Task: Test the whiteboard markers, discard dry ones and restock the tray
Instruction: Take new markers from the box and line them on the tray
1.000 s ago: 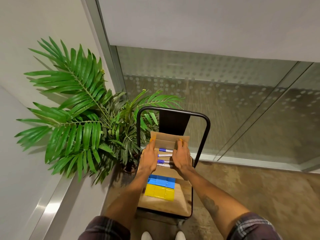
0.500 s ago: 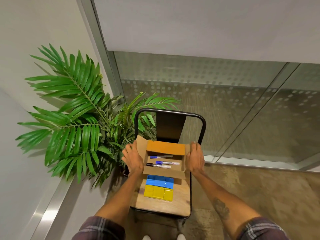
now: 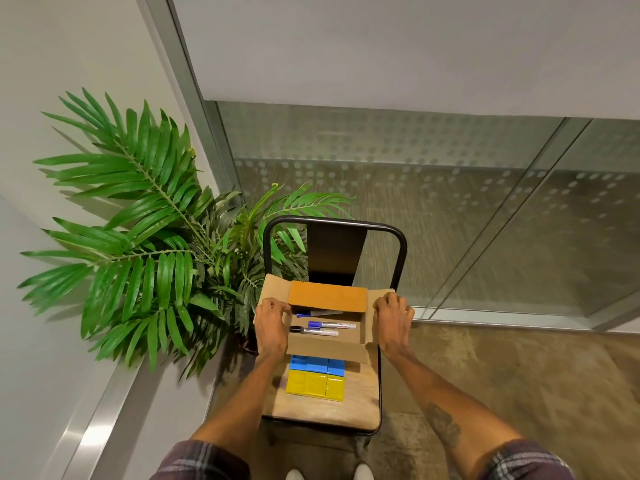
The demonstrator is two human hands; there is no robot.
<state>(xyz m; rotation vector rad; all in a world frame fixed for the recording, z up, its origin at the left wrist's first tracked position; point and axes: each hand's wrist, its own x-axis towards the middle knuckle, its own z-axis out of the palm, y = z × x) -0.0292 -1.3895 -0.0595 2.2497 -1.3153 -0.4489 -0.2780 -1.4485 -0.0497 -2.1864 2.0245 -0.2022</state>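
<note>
Markers (image 3: 330, 325) lie untested inside the box (image 3: 325, 346); our left hand (image 3: 273, 323) and right hand (image 3: 393, 322) grip its flaps apart

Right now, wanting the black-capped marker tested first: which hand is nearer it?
Left. The left hand holds the cardboard box flap beside the black-capped marker; the right hand holds the opposite flap, past its other end.

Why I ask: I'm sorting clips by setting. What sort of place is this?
Probably an office, by a meeting room: a glass partition with frosted dots, a potted palm in the corner, and a chair carrying a cardboard box of whiteboard markers.
</note>
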